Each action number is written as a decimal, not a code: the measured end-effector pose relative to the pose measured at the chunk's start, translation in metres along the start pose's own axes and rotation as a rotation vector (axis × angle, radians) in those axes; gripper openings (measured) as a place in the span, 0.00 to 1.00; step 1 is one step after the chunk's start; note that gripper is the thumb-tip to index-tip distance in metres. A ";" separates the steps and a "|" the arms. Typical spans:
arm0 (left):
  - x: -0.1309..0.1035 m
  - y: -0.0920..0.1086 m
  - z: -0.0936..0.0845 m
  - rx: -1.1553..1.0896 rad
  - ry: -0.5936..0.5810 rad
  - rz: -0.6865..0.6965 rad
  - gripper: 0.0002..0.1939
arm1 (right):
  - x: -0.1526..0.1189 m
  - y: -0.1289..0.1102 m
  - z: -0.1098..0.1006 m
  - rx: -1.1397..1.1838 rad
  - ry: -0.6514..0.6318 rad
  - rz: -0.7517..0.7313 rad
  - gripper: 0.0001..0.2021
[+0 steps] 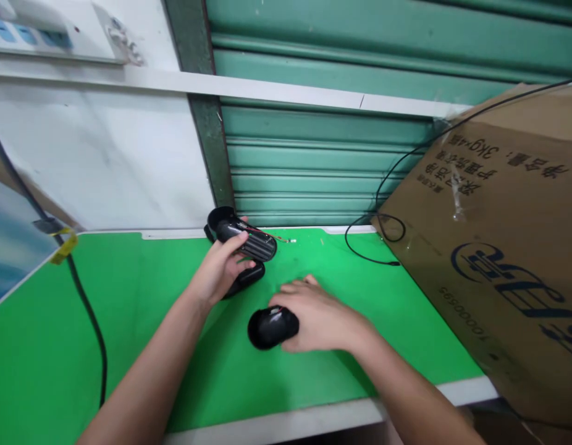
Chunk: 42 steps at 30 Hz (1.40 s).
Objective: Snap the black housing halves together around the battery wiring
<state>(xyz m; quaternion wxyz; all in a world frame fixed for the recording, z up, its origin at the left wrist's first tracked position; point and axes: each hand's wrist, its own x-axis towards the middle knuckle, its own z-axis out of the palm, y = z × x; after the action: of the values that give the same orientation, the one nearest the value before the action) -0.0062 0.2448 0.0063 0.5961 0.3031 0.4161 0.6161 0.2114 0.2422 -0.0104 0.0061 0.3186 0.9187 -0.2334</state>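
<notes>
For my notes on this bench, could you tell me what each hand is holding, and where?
Left hand grips the black ribbed device around its middle; right hand clasps the black rounded shell at one end.

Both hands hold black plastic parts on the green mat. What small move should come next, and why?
Probably lift the rounded black shell under the right hand toward the ribbed black housing that the left hand grips. The two parts lie apart, and thin wires stick out of the housing, so approach slowly.

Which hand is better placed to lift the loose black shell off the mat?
Right. The right hand already wraps the black shell on the green mat; the left hand is busy gripping the ribbed black housing.
</notes>
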 end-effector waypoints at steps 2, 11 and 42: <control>-0.001 0.004 -0.001 -0.064 -0.058 -0.033 0.32 | -0.003 0.019 -0.011 -0.006 0.014 0.107 0.21; -0.008 0.008 0.009 -0.216 -0.021 -0.219 0.17 | 0.008 0.065 -0.018 -0.044 0.301 0.210 0.35; -0.027 -0.031 0.047 -0.058 -0.053 -0.242 0.11 | 0.017 0.009 -0.017 0.939 0.991 0.163 0.17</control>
<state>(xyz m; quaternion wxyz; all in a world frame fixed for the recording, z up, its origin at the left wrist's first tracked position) 0.0529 0.2236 0.0044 0.6853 0.2495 0.4160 0.5432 0.2052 0.2657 -0.0019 -0.5361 0.4249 0.5875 -0.4324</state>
